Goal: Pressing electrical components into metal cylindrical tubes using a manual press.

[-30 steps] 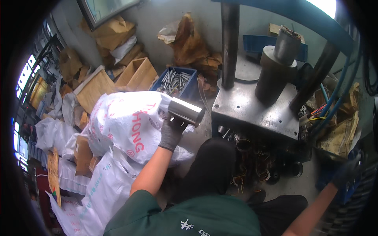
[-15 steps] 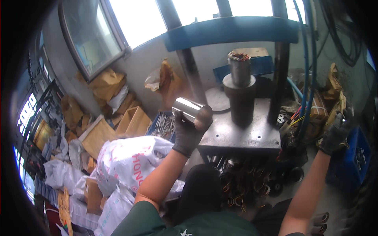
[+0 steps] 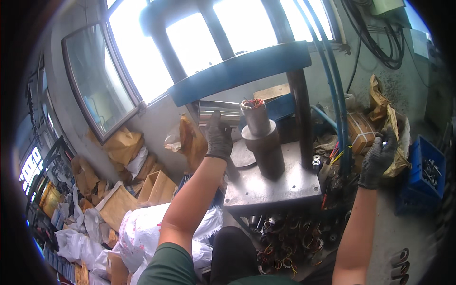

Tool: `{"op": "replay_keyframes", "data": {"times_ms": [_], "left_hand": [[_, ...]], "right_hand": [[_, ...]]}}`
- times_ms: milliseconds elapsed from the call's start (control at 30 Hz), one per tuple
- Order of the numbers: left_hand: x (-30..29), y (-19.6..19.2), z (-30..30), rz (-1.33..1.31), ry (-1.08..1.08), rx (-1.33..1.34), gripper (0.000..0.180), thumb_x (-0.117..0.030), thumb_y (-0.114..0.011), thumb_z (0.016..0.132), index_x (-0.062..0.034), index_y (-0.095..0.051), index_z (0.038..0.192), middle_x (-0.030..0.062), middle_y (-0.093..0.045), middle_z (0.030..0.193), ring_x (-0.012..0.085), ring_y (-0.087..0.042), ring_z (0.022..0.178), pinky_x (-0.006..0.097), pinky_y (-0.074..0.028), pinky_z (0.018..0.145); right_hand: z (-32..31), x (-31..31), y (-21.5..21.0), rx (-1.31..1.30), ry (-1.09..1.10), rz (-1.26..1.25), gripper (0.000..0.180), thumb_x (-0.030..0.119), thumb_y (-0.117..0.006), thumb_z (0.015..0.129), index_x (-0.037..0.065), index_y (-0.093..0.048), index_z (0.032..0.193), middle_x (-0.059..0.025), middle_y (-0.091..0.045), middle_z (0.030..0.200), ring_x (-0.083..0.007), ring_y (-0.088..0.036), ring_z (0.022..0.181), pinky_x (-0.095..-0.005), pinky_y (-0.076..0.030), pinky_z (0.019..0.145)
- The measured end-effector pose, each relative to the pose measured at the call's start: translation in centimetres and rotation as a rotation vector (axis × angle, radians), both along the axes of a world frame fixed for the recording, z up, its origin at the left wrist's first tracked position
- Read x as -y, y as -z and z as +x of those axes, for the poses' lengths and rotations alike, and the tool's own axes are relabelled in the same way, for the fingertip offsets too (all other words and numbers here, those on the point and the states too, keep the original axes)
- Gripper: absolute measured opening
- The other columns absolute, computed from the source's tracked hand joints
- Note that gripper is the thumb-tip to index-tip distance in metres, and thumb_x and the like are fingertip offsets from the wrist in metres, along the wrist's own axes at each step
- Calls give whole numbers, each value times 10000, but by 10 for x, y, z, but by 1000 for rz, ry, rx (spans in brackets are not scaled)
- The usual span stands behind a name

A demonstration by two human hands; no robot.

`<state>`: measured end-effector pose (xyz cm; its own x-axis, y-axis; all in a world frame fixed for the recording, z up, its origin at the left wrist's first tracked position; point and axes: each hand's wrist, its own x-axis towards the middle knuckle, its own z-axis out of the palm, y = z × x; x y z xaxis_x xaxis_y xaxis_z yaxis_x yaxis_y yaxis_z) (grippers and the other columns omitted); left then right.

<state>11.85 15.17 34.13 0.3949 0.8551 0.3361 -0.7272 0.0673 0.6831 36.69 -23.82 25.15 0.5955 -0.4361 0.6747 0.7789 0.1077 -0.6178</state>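
- The shiny metal sleeve (image 3: 219, 114) sits just above the middle of the frame, lying on its side and held up level with the top of the dark post on the press.
- My left hand (image 3: 218, 137), in a dark glove, is closed around the sleeve from below, fingers wrapped over its near side.
- Just to its right stands the dark steel post (image 3: 262, 147), stepped, with a narrower grey cylinder on top and a tuft of copper wire (image 3: 253, 102) showing at its upper end.
- The post rests on the grey press plate (image 3: 275, 190) in the centre of the frame, under the blue crossbeam (image 3: 240, 71).
- I judge the step in hand to be bringing the sleeve to the post: it is raised and near, but not yet over the post and not upright.
- The next move, as I read it, calls for turning the sleeve upright and lining its bore with the post's top without catching the wire ends.
- My right hand (image 3: 377, 159), also gloved, is at the right of the frame, curled around a small pale object that I cannot make out, close to the blue hoses (image 3: 332, 95).
- Further out: a blue crate (image 3: 420, 190) of metal parts at the far right, white sacks (image 3: 142, 232) and cardboard boxes (image 3: 154, 187) at lower left.
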Motion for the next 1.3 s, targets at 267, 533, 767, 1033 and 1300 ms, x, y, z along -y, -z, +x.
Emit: {"op": "replay_keyframes", "data": {"times_ms": [267,533,767,1033,1300], "left_hand": [[35,-15,36,38,-121,113,406,-286,-769,966,-141,-619,1314,10,-654,1187,147,-640,1065,331,-519,934],[47,-6,40,519,-274,64,512,-142,-814,927,-83,-556,1365,70,-610,1314,220,-612,1227,389,-573,999],[55,-14,48,1063,-592,-544,744,-157,-919,795,-15,-491,1386,103,-621,1278,232,-653,1168,355,-582,963],[3,-24,73,918,-565,-377,820,-141,-925,771,0,-392,1378,131,-597,1273,196,-626,1136,363,-551,957],[-7,-56,89,616,-411,-311,707,-274,-861,824,34,-467,1325,175,-659,1164,246,-691,984,370,-583,852]], "right_hand": [[-5,-1,-2,9,-15,48,417,-90,-536,980,5,-618,1377,-97,-623,1206,-183,-653,1049,-339,-540,968],[-7,-2,-6,8,31,14,382,-74,-557,975,-4,-639,1342,-95,-638,1167,-188,-653,1061,-345,-537,963],[-4,1,-1,-10,4,38,351,-49,-582,977,-11,-654,1318,-104,-665,1182,-192,-676,1070,-335,-544,976],[-2,9,-4,-59,6,-1,270,0,-635,983,-24,-693,1246,-108,-734,1142,-192,-711,1053,-329,-561,973],[-10,44,-22,-148,-139,-134,136,71,-676,995,-2,-726,1097,-95,-754,1012,-170,-699,930,-316,-556,890]]}}
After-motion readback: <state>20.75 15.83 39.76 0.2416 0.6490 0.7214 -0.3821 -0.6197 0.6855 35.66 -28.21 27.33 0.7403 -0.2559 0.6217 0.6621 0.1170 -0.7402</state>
